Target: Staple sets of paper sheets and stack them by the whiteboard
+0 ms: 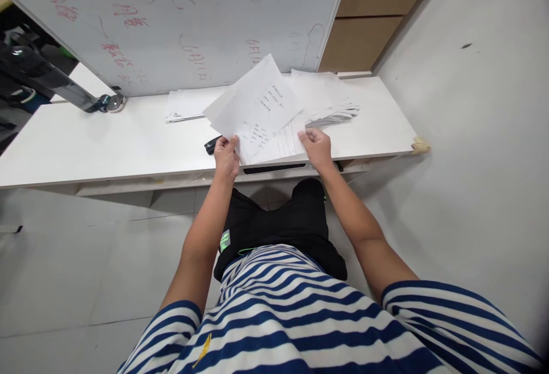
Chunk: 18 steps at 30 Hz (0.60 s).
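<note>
My left hand [227, 156] pinches the near left edge of printed paper sheets [261, 105], with the thumb on top. The upper sheet is turned at an angle and carries short lines of dark text. My right hand [316, 146] is closed on the right edge of a lower sheet [285, 139] that lies partly under the tilted one. Right beside my left hand sits a small black object [211, 145], perhaps a stapler, partly hidden by the fingers. Behind the held sheets are a messy paper pile [317, 91] on the right and a neater paper stack [185, 104] on the left.
The white desk [107, 145] runs across in front of me, against a whiteboard [206, 25] with red writing. A clear bottle [72, 91] stands at the desk's left. A grey wall [476, 105] closes off the right, and brown boards [364, 36] lean behind.
</note>
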{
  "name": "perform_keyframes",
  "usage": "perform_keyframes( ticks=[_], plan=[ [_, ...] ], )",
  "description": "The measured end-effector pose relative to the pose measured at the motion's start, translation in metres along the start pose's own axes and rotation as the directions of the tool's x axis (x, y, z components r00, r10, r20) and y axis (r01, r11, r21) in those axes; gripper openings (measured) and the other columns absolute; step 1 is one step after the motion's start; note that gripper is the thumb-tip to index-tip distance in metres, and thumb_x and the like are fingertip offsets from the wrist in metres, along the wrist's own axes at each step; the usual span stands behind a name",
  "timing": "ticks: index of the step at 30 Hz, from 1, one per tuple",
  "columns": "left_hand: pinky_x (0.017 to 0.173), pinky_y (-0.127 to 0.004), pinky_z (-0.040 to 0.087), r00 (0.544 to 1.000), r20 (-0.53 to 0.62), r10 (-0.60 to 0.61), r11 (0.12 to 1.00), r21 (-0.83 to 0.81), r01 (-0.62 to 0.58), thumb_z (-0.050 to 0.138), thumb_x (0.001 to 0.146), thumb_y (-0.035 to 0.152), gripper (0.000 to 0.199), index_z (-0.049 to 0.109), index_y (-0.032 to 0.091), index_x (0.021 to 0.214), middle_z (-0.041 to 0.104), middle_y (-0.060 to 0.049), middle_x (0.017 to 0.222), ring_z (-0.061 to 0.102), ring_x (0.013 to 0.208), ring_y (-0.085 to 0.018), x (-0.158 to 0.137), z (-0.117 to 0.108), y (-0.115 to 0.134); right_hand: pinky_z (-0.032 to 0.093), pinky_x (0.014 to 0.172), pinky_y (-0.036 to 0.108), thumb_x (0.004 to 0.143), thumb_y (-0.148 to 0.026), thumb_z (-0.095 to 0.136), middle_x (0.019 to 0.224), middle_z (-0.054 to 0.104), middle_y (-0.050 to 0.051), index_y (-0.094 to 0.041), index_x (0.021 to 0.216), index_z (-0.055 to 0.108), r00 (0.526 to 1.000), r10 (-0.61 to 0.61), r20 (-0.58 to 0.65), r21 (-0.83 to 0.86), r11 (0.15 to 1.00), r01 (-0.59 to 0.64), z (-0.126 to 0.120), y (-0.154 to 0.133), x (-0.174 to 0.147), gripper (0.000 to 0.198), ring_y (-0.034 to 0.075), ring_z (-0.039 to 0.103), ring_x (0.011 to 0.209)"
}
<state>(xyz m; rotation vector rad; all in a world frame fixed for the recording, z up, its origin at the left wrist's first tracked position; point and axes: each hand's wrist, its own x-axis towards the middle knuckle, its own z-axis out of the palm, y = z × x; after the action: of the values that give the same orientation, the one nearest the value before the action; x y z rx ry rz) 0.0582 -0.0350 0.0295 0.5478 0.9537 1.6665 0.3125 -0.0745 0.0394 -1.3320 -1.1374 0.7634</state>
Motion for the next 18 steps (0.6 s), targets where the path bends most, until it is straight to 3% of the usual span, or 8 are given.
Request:
perform_keyframes(
  ticks=[4, 10, 15, 18],
  plan=[
    [0.101, -0.031, 0.053, 0.999, 0.004, 0.033, 0.999, 0.007, -0.033, 0.093, 0.067, 0.021, 0.037, 0.061, 0.021, 0.086, 0.072, -0.001, 0.092, 0.070, 0.097, -0.015, 0.003, -0.003, 0.003, 0.056, 0.075, 0.035, 0.074, -0.066, 0.077, 0.075, 0.068, 0.001, -0.021, 0.084, 0.069, 0.997, 0.020, 0.074, 0.091, 0.995, -0.026, 0.000, -0.002, -0.003, 0.047, 0.018, 0.065, 0.075],
    [0.094, -0.033, 0.054, 0.992, 0.102, 0.070, 0.989, 0.121, -0.082, 0.099, 0.055, 0.031, 0.050, 0.061, 0.020, 0.087, 0.072, -0.002, 0.089, 0.071, 0.094, -0.017, 0.000, -0.011, 0.006, 0.061, 0.082, 0.040, 0.074, -0.072, 0.076, 0.093, 0.073, 0.004, -0.024, 0.102, 0.070, 0.982, 0.028, 0.189, 0.198, 0.978, -0.066, -0.010, 0.003, 0.007, 0.055, 0.023, 0.070, 0.095],
    [0.092, -0.036, 0.055, 0.982, 0.180, 0.057, 0.983, 0.161, -0.086, 0.101, 0.049, 0.037, 0.059, 0.063, 0.020, 0.091, 0.074, -0.006, 0.098, 0.071, 0.098, -0.021, -0.005, -0.011, 0.005, 0.059, 0.098, 0.047, 0.077, -0.073, 0.073, 0.105, 0.076, 0.005, -0.025, 0.106, 0.072, 0.978, -0.013, 0.207, 0.181, 0.983, -0.025, -0.010, -0.007, 0.006, 0.056, 0.028, 0.070, 0.110],
    [0.092, -0.037, 0.056, 0.975, 0.217, 0.039, 0.978, 0.193, -0.082, 0.101, 0.050, 0.039, 0.059, 0.064, 0.021, 0.092, 0.073, -0.007, 0.101, 0.071, 0.101, -0.023, -0.008, -0.010, 0.002, 0.057, 0.102, 0.049, 0.076, -0.072, 0.075, 0.107, 0.078, 0.007, -0.022, 0.106, 0.073, 0.989, -0.003, 0.151, 0.121, 0.993, -0.016, -0.007, -0.004, 0.006, 0.058, 0.030, 0.070, 0.110]
  ],
)
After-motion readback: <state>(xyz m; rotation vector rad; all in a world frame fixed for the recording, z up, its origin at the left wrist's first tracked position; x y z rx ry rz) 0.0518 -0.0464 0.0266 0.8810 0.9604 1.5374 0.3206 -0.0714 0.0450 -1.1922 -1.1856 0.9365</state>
